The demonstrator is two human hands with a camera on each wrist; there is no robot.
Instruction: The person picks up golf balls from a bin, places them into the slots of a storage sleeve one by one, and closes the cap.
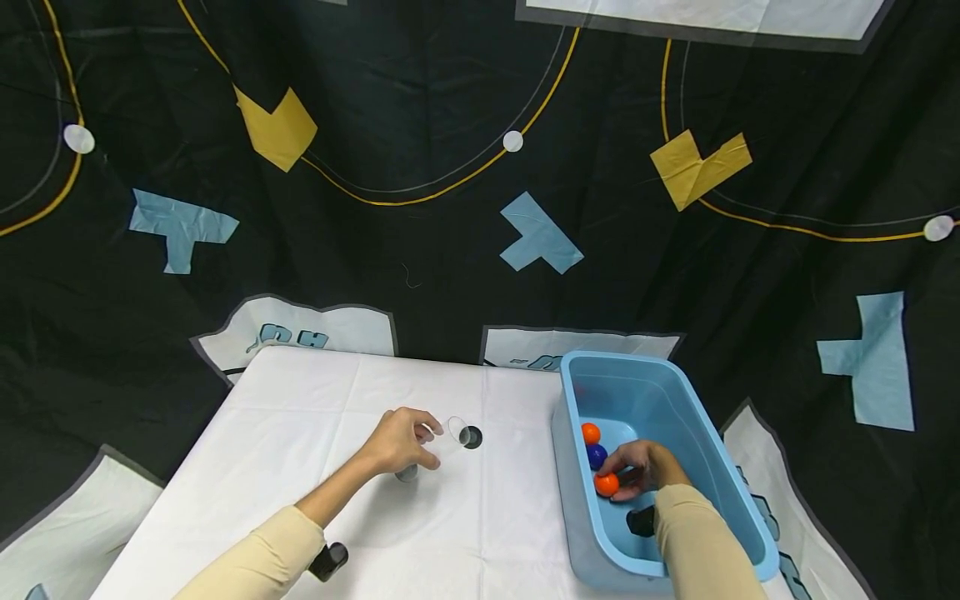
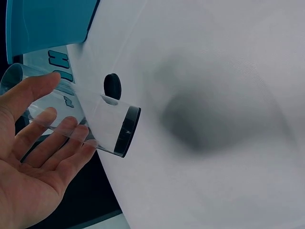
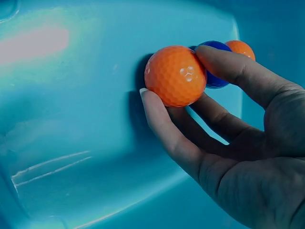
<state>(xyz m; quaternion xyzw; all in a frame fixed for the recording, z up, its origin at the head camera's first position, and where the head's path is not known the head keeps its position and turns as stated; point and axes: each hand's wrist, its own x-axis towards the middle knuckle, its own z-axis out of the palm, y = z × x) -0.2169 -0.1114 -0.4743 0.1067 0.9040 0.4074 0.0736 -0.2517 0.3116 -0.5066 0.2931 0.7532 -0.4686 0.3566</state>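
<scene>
A clear cylindrical tube [image 2: 102, 121] with a dark base stands within the curve of my left hand [image 1: 402, 442]. Thumb and fingers lie on opposite sides of it in the left wrist view. Near it on the table lies a round black disc [image 2: 113, 86]. Inside the blue bin, my right hand [image 1: 636, 468] pinches a dimpled orange golf ball [image 3: 175, 76] between thumb and fingers. Close behind that ball sit a dark blue ball [image 1: 597, 456] and another orange ball [image 1: 591, 432], along the bin's left side.
The light blue bin [image 1: 573, 517] stands at the right of the white-covered table [image 1: 300, 408], its walls rising around my right hand. A black cloth [image 1: 420, 275] with yellow and blue tape pieces spreads beyond the table's far edge.
</scene>
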